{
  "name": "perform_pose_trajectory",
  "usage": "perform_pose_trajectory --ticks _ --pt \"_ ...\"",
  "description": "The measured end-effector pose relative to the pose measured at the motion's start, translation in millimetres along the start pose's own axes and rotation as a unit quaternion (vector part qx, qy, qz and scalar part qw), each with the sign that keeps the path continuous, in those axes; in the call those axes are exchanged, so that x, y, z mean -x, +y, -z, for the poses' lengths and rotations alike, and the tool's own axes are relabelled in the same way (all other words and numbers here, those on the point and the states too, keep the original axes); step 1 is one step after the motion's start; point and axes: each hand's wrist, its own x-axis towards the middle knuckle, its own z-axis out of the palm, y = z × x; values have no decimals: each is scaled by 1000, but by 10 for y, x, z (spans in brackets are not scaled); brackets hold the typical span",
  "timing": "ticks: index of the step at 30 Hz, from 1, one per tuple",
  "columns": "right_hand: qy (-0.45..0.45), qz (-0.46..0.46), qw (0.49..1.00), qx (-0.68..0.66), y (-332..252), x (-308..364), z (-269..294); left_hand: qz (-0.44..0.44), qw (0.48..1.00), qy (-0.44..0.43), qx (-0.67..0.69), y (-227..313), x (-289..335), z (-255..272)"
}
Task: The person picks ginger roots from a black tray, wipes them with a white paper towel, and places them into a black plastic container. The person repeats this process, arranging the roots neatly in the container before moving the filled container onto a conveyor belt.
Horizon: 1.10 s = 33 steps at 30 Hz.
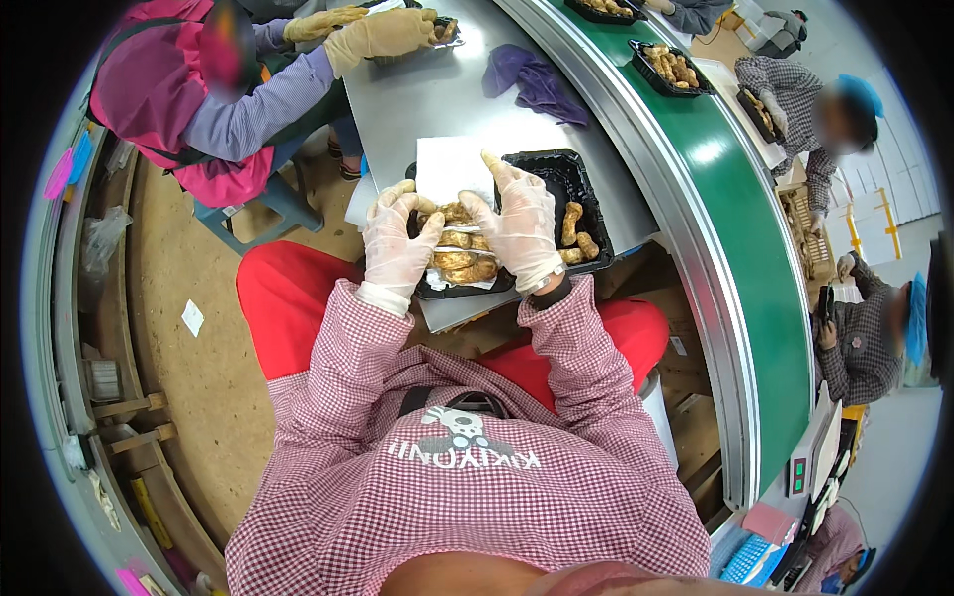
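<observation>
In front of me both hands, in thin whitish gloves, are at a black tray (505, 282) with pale brown, thick-stemmed mushrooms (455, 260) lying in rows, white strips between them. My left hand (394, 241) curls its fingers round the left end of the uppermost mushroom (452, 213). At that mushroom's right end is the thumb of my right hand (522, 226); its forefinger stretches away from the thumb, beside a white paper sheet (452, 167). A second black tray (558, 164), partly behind my right hand, holds a few loose mushrooms (571, 223).
A purple cloth (532, 84) lies on the metal table (412, 104). Along the right curves a green conveyor belt (730, 189) carrying a filled tray (671, 70). A gloved co-worker (238, 119) sits at far left by a blue stool (263, 214); others work beyond the belt.
</observation>
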Motion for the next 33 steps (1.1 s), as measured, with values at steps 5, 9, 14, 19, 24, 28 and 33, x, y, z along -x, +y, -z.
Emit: perform_pose_trajectory --ticks 5,9,14,19,24,28,33 --pt "-54 -162 922 -348 71 -30 -52 2 990 28 140 56 -24 -35" --pt "-31 -186 864 -467 38 -66 -81 37 958 23 283 -3 -35 -71" --pt "4 -139 953 -268 -134 -64 -11 49 970 50 231 127 -9 -69" --pt "-17 -71 982 -172 -79 -36 -48 -148 982 103 -46 159 -4 -32" --pt "-2 8 990 -142 55 -25 -33 -197 978 35 -61 132 -48 -27" --pt "41 45 992 111 235 -70 363 -156 988 2 -3 61 -30 -16" --pt "-75 -144 933 320 589 79 421 -157 987 -1 -17 96 -26 -66"
